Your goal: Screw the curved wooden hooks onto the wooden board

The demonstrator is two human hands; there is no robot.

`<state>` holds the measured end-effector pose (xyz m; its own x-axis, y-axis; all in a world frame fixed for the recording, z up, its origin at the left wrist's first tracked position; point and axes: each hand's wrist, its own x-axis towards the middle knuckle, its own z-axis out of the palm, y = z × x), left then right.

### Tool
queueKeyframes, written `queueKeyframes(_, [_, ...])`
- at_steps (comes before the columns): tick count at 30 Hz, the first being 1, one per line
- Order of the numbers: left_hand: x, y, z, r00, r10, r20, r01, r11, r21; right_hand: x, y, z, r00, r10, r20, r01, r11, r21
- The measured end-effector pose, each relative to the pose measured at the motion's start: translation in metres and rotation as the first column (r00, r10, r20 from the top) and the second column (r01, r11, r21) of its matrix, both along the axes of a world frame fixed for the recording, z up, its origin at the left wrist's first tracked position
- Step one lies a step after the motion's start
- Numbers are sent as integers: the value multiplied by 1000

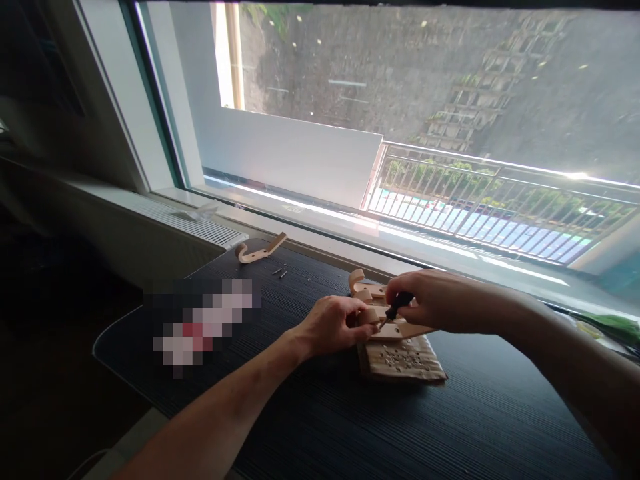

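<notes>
My right hand [417, 300] is closed round the dark handle of a screwdriver [399, 307], its tip pointing down at a light wooden hook [395, 330]. With bent fingers, my left hand [340, 323] grips the curled end of that same hook. Behind it, more curled wooden hooks [357, 280] lie side by side, partly covered by my hands. Under them is a thick, ragged-edged board [405, 360] that looks like layered cardboard, with many small holes or bits across its top. Whether the screwdriver tip sits on a screw is too small to tell.
Another wooden hook [260, 253] lies on the dark table [300, 400] at the far left, close to a few small screws [281, 272]. A blurred-out pinkish item [205, 327] is nearer. Beyond the table stand a window sill [310, 250] and a radiator [200, 227].
</notes>
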<state>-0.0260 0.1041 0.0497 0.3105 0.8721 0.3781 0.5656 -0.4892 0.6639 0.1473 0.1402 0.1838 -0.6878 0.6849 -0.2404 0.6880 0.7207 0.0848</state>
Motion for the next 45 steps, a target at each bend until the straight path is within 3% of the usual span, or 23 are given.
queueKeyframes(8, [1, 1, 0, 1000, 7, -20, -7, 1000, 11, 1, 6, -12, 997, 30, -72, -30, 1000, 10])
queueKeyframes(18, [3, 1, -2, 1000, 22, -4, -22, 1000, -7, 8, -3, -11, 995, -99, -15, 100, 988, 119])
queueKeyframes(27, [3, 1, -2, 1000, 12, -22, -13, 1000, -19, 4, 1, -11, 990, 62, -128, -53, 996, 75])
queueKeyframes(39, [4, 0, -2, 999, 37, -30, -37, 999, -3, -8, 0, -15, 990, -87, -108, 103, 983, 151])
queueKeyframes(45, [2, 1, -2, 999, 25, -48, -25, 1000, -4, 0, 0, -5, 998, 7, -69, 0, 996, 93])
